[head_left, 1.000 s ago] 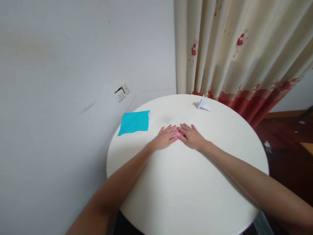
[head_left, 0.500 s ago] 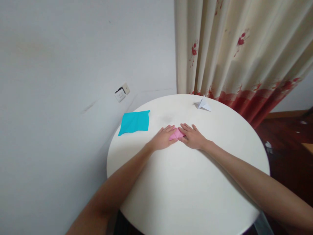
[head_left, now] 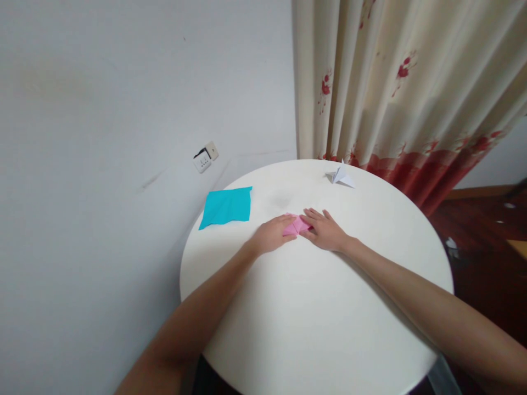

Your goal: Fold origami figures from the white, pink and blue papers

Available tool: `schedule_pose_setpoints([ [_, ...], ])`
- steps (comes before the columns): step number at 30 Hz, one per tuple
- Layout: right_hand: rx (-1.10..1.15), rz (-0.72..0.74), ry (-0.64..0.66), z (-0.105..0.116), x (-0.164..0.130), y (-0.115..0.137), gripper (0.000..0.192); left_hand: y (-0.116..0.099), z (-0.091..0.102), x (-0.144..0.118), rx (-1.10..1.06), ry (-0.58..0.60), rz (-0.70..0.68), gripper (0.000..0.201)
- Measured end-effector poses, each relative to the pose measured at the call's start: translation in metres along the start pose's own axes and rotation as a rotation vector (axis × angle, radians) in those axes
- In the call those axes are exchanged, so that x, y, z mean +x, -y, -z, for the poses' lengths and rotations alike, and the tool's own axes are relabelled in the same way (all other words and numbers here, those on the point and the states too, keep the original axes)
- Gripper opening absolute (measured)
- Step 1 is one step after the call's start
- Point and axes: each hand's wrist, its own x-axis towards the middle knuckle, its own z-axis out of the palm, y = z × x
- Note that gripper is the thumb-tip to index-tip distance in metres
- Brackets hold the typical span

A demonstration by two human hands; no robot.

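A small piece of pink folded paper (head_left: 297,225) lies on the white round table (head_left: 321,307), with crease lines across its middle. My left hand (head_left: 272,235) holds its left side, fingers drawn together along the upper part and the thumb at the lower edge. Over the right side rests my right hand (head_left: 323,230), flat, with its fingers stretched and somewhat apart. Both hands cover the outer parts of the pink paper, so only its centre and a bit of the top edge show.
A creased blue sheet of paper (head_left: 227,206) lies at the table's left back edge. Farther back on the right stands a white folded paper figure (head_left: 341,175). A wall with a socket (head_left: 202,162) borders the left; a patterned curtain (head_left: 370,99) hangs behind.
My left hand's fingers have drawn together from a spread, flat pose, baring a little more of the pink paper's top left. My right hand stays about where it was.
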Motion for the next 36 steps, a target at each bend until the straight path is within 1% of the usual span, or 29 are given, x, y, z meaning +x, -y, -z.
schedule_pose_setpoints([
  [4,0.022,0.007,-0.018,0.0,-0.001,0.0,0.065,-0.001,0.0,0.001,0.011,-0.03,0.036,0.052],
  [7,0.039,0.007,-0.055,0.002,-0.001,0.0,0.063,-0.003,0.002,0.001,0.014,-0.034,0.044,0.05],
  [14,0.147,-0.033,-0.234,0.008,0.0,0.003,0.046,-0.007,0.007,0.001,0.01,-0.05,0.08,0.047],
  [20,0.263,-0.121,-0.333,0.01,0.001,0.0,0.042,-0.011,0.008,0.003,-0.006,-0.085,0.107,0.046],
  [23,0.394,-0.157,-0.417,0.008,0.004,0.0,0.043,-0.012,0.01,0.005,-0.028,-0.113,0.148,0.047],
  [26,0.597,-0.207,-0.499,0.006,0.007,0.001,0.052,-0.011,0.011,0.006,-0.052,-0.155,0.204,0.047],
  [28,0.734,-0.247,-0.526,0.005,0.009,0.002,0.057,-0.01,0.011,0.008,-0.076,-0.185,0.216,0.048],
  [30,0.873,-0.29,-0.54,0.006,0.01,0.005,0.064,-0.01,0.011,0.009,-0.103,-0.213,0.215,0.047],
  [32,1.003,-0.309,-0.516,0.008,0.009,0.008,0.064,-0.011,0.01,0.009,-0.13,-0.238,0.204,0.047],
  [34,1.072,-0.293,-0.449,0.01,0.008,0.01,0.053,-0.011,0.01,0.009,-0.157,-0.257,0.184,0.046],
  [36,1.074,-0.27,-0.384,0.011,0.008,0.011,0.042,-0.013,0.008,0.01,-0.188,-0.278,0.164,0.046],
])
